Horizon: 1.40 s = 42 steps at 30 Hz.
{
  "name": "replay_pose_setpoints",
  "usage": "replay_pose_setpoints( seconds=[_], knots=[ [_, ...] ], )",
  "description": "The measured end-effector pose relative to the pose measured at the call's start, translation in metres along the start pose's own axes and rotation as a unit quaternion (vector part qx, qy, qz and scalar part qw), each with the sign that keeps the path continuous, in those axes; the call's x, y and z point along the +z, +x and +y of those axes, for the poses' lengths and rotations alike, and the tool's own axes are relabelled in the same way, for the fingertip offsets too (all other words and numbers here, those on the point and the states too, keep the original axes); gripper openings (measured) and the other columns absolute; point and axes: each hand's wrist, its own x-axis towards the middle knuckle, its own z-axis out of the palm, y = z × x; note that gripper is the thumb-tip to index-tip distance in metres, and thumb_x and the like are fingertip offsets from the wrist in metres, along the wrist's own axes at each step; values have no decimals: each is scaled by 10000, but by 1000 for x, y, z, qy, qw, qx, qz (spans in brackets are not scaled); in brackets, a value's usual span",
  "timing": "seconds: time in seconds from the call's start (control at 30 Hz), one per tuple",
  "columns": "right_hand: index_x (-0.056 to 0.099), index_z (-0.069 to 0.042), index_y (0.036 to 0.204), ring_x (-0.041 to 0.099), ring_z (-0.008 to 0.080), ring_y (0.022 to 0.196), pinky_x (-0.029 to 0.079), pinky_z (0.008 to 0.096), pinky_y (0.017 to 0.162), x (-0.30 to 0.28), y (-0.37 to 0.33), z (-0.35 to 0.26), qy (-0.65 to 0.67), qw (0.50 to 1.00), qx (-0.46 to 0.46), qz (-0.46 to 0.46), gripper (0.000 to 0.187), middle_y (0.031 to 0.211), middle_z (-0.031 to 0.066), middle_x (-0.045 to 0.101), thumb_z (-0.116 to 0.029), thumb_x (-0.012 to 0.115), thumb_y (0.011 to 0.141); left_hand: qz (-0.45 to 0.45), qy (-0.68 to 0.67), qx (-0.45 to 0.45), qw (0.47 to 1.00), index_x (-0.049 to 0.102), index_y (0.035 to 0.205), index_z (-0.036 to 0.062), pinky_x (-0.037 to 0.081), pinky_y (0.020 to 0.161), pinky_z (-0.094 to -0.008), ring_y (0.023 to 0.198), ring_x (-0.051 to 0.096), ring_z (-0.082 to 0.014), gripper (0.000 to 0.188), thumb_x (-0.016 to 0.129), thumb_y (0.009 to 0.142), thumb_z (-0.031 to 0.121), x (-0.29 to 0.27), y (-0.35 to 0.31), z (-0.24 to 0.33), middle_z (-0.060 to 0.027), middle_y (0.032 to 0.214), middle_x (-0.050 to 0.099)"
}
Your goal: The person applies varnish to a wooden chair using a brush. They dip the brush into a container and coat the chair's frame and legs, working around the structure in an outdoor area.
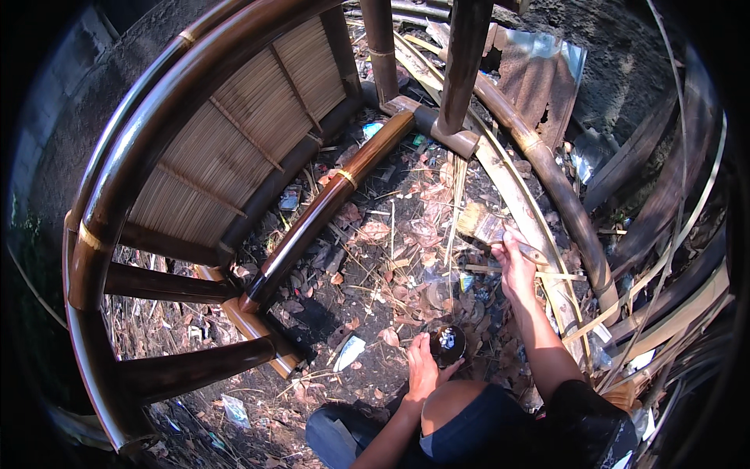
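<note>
My right hand [516,270] is closed around the handle of a paintbrush [486,226]. The brush has pale, splayed bristles that point left, away from the bamboo. My left hand [423,366] grips a small round container of dark, glossy liquid [448,345] beside my knee. In front of me stands a dark, shiny bamboo furniture frame [100,227], with a slatted panel [226,152] inside its curved rails. A glossy brown bamboo rail [332,199] with a lighter ring crosses the middle. The brush touches neither rail nor container.
Dry leaves and litter [391,266] cover the ground. Split bamboo strips [519,199] and a bamboo pole [539,156] lie to the right. A rusty corrugated sheet [539,78] leans at the far right by a rough wall. A frame post [461,70] stands ahead.
</note>
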Motion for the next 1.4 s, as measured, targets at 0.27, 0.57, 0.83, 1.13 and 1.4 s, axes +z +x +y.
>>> replay_pose_setpoints(
  seconds=[0.27,0.57,0.83,1.13,1.4],
  knots=[
    [734,-7,1187,715,339,1085,566,410,941,89,154,-116,-468,710,-489,-192,314,1177,179,741,-156,787,916,-2,-38,39,999,296,1512,-35,389,1089,-559,1313,429,-468,1129,934,722,461,-2,10,8,-279,1424,436],
    [752,-64,1146,722,294,1042,594,365,886,176,190,-276,-429,477,-767,-32,255,1133,114,752,-164,775,913,16,-22,16,1000,297,1512,-20,402,1065,-564,1278,466,-474,1151,935,702,491,13,2,-1,-277,1423,439],
    [721,-80,1234,715,296,1044,593,364,895,123,216,-164,-538,517,-645,-167,330,1200,115,721,-114,767,909,27,-25,27,999,327,1495,-32,405,1068,-565,1270,485,-471,1142,940,691,497,11,7,-2,-278,1403,470],
    [636,-110,1302,619,295,1201,576,407,896,97,242,-64,-666,500,-487,-262,361,1322,69,640,-100,596,943,48,-10,49,998,350,1481,-22,460,996,-547,1212,536,-452,1092,942,703,464,8,11,3,-266,1379,492],
    [699,-33,1043,699,453,872,575,513,761,180,249,-60,-591,628,-460,-210,166,990,234,706,-151,693,926,29,-24,5,999,396,1447,-57,456,995,-539,1206,545,-453,1070,920,712,517,14,-6,-9,-275,1384,495]
  ],
)
